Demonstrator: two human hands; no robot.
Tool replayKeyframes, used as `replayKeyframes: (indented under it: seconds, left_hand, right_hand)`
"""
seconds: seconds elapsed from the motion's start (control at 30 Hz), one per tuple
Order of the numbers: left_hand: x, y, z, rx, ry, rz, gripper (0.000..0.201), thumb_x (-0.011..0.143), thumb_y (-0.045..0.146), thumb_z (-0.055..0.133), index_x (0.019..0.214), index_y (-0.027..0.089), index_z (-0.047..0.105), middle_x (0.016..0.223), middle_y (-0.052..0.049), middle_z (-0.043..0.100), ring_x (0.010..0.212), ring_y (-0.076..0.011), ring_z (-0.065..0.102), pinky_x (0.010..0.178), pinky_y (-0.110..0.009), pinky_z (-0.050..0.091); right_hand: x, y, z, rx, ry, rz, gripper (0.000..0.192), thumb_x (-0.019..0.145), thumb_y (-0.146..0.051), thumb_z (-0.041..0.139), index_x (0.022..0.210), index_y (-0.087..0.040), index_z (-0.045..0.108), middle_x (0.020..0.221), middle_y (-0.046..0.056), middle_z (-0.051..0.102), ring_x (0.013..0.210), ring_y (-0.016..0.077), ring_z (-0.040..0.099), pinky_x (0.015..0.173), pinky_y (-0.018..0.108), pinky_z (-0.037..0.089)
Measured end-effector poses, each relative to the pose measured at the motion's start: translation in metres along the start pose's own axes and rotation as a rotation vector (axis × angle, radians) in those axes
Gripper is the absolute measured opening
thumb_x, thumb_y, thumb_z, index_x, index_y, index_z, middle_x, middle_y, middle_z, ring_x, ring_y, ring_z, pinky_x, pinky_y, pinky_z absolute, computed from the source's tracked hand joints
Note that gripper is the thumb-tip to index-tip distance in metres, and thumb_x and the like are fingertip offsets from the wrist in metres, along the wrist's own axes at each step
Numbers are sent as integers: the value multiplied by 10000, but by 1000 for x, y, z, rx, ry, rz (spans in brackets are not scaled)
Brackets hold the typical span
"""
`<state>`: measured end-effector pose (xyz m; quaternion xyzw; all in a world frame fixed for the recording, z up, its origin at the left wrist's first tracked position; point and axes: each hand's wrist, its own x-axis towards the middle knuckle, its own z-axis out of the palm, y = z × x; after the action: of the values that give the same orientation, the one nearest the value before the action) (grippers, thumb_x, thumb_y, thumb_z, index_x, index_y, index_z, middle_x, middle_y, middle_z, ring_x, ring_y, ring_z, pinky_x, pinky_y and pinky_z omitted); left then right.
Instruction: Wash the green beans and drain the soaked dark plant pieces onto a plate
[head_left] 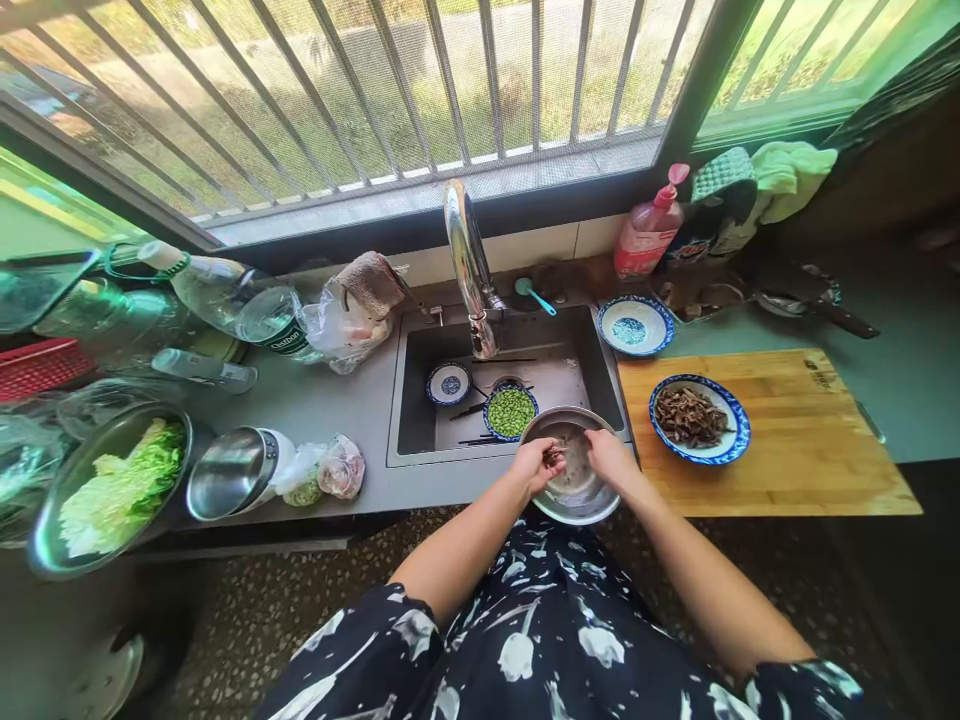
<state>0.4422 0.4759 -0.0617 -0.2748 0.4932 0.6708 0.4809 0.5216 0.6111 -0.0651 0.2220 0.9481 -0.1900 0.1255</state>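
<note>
A round metal bowl [577, 505] is at the front edge of the sink [420, 455], close to the person's tummy. There is some dull, wet-looking stuff in the bottom of it. The left hand [536, 467] is over the left side of the bowl, and its fingers are bent close together on some small brown bits [555, 456]. The right hand [609, 460] dips in over the right side with its fingers pointing down; I cannot tell if it holds anything. Just behind the bowl, in the sink, is a blue-rimmed bowl of green beans [511, 411], and a small white and blue dish [449, 384] is to the left of it. The shiny tap [469, 260] bends over the sink. On the right, a plate [739, 440] with a brown, shredded heap [691, 415] sits on a wooden board [810, 450]. Far to the left, green leaves [124, 490] lie in a big metal bowl [46, 545].
</note>
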Motion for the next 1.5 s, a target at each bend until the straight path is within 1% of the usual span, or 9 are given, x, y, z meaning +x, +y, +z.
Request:
replayKeyframes:
  seconds: [0.2, 0.43, 0.57, 0.67, 0.83, 1.0, 1.13, 1.27, 1.5]
  left_hand:
    - [-19, 12, -13, -8, -78, 75, 74, 771, 45, 570, 786, 110, 600, 626, -29, 583, 578, -89, 576, 583, -207, 508]
    - [-20, 13, -24, -50, -90, 117, 166, 753, -40, 534, 828, 87, 608, 679, -48, 609, 549, -67, 570, 553, -179, 506]
    - [-20, 13, -28, -70, -78, 118, 153, 734, -18, 577, 819, 103, 614, 714, -48, 623, 588, -75, 583, 564, -185, 517]
    - [-21, 13, -29, -66, -79, 120, 167, 730, -7, 581, 840, 112, 622, 717, -46, 626, 607, -82, 587, 579, -198, 523]
    - [-22, 13, -28, -53, -94, 123, 179, 731, -27, 551, 834, 106, 612, 732, -49, 628, 599, -82, 588, 588, -207, 513]
    - [-25, 12, -25, -61, -95, 127, 159, 734, -20, 548, 814, 110, 595, 678, -35, 609, 578, -84, 583, 586, -211, 499]
    - [-24, 9, -21, -89, -98, 108, 60, 756, 65, 574, 775, 113, 604, 654, -34, 608, 575, -90, 574, 577, -212, 480]
    - [-19, 4, -15, -193, -137, 18, 139, 814, 160, 524, 699, 118, 590, 619, -25, 592, 562, -97, 557, 574, -231, 481]
    - [-12, 3, -10, -231, -242, -32, 44, 781, 154, 597, 756, 118, 602, 651, -28, 612, 582, -106, 562, 615, -246, 499]
  right_hand:
    - [12, -17, 25, -113, -52, -59, 538, 770, -243, 601, 1257, -72, 448, 1158, 174, 511, 984, 272, 564, 815, 324, 443]
    - [17, -33, 45, -94, -145, -280, 444, 733, -285, 655, 1123, -100, 550, 1150, 161, 490, 1041, 271, 495, 871, 333, 411]
    - [10, -41, 59, -38, -153, -307, 278, 839, -228, 505, 1093, -134, 570, 1103, 127, 534, 985, 214, 538, 830, 287, 418]
    - [5, -49, 67, 2, -155, -259, 313, 923, -206, 329, 1114, -137, 567, 1063, 128, 582, 946, 196, 573, 799, 278, 427]
    - [0, -56, 71, -52, -163, -196, 343, 924, -192, 310, 1139, -121, 567, 1037, 132, 622, 901, 210, 604, 746, 280, 444]
    - [4, -44, 48, -61, -135, -129, 232, 838, -156, 452, 924, -130, 667, 947, 125, 651, 855, 217, 616, 724, 286, 445]
    - [-2, -40, 10, 241, 15, -93, 175, 768, -143, 528, 839, -161, 686, 839, 50, 681, 800, 169, 615, 734, 248, 442]
    - [-17, -52, -19, 506, 80, -270, 243, 820, -175, 488, 942, -195, 697, 947, 40, 691, 866, 156, 616, 801, 255, 448]
    - [-25, -57, -35, 409, 111, -436, 239, 793, -101, 527, 913, -200, 710, 893, 41, 664, 848, 147, 589, 793, 259, 442]
